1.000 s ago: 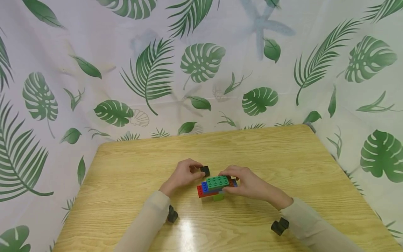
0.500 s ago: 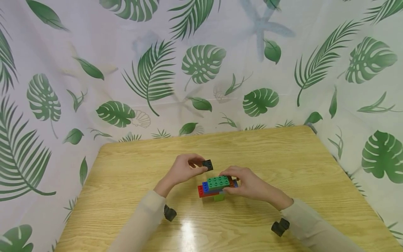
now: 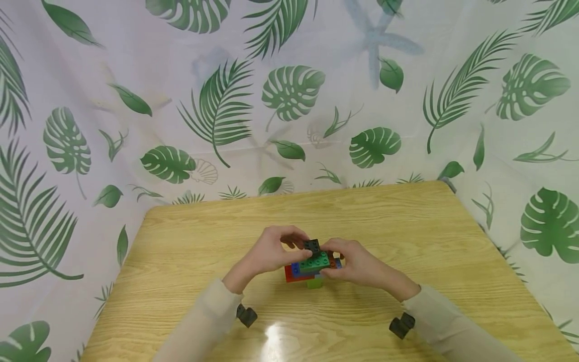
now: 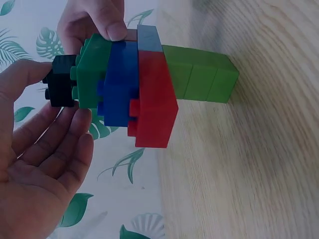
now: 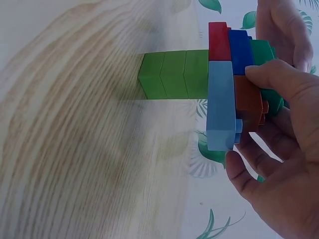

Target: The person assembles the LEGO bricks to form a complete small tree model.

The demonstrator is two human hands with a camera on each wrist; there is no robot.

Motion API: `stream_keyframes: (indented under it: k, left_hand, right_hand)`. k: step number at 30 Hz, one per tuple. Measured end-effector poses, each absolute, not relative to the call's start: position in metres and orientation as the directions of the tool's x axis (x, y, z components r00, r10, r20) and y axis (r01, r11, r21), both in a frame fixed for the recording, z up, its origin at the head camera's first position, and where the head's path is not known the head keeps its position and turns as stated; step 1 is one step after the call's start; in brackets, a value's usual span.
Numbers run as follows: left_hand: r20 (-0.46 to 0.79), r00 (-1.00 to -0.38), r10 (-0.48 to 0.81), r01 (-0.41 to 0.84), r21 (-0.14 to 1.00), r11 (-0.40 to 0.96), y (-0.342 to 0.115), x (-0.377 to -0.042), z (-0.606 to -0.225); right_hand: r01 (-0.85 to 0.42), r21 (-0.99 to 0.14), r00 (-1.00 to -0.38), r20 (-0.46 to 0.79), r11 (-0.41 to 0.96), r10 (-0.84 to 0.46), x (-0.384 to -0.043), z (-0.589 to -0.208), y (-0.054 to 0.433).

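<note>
In my left hand (image 3: 273, 254) I pinch a small black brick (image 4: 63, 82) between thumb and fingers. It sits against the studs of a dark green brick (image 4: 93, 72), whose studs still show; I cannot tell whether they are joined. Below the green one lie a blue brick (image 4: 121, 84) and a brown brick (image 5: 247, 102), then a red brick (image 4: 157, 99) and a light blue brick (image 5: 221, 104). A column of lime green bricks (image 5: 172, 74) carries all this, upright on the table. My right hand (image 3: 359, 264) grips the upper layers from the right side.
The wooden table (image 3: 217, 221) spreads around the stack. Behind it hangs a white curtain (image 3: 244, 176) printed with green leaves. Black wrist devices (image 3: 247, 315) sit below both sleeves.
My left hand has lifted the black brick off the table behind the stack. It has carried the brick rightward over onto the dark green brick. My right hand has kept its grip.
</note>
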State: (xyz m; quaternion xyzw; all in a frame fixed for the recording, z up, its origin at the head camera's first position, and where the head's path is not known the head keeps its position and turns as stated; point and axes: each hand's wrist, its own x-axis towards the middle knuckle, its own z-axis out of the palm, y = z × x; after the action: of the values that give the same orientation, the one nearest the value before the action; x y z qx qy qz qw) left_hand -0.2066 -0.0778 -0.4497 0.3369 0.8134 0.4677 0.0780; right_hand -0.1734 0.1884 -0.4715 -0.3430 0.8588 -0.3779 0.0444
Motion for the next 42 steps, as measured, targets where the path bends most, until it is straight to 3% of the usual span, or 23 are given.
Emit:
stream_keyframes:
  k: [19, 36, 42]
  left_hand:
    - [0.197, -0.741, 0.642, 0.489, 0.813, 0.315, -0.078, -0.193, -0.454]
    - [0.284, -0.637, 0.716, 0.674, 0.656, 0.34, -0.074, -0.191, -0.447]
    - [0.261, -0.636, 0.726, 0.671, 0.651, 0.354, -0.073, -0.192, -0.445]
  right_hand:
    - [-0.546, -0.691, -0.763, 0.176, 0.474, -0.622, -0.174, -0.471, 0.188]
    - [-0.585, -0.664, -0.745, 0.214, 0.465, -0.631, -0.174, -0.474, 0.188]
    - [-0.589, -0.664, -0.742, 0.217, 0.462, -0.635, -0.174, -0.473, 0.188]
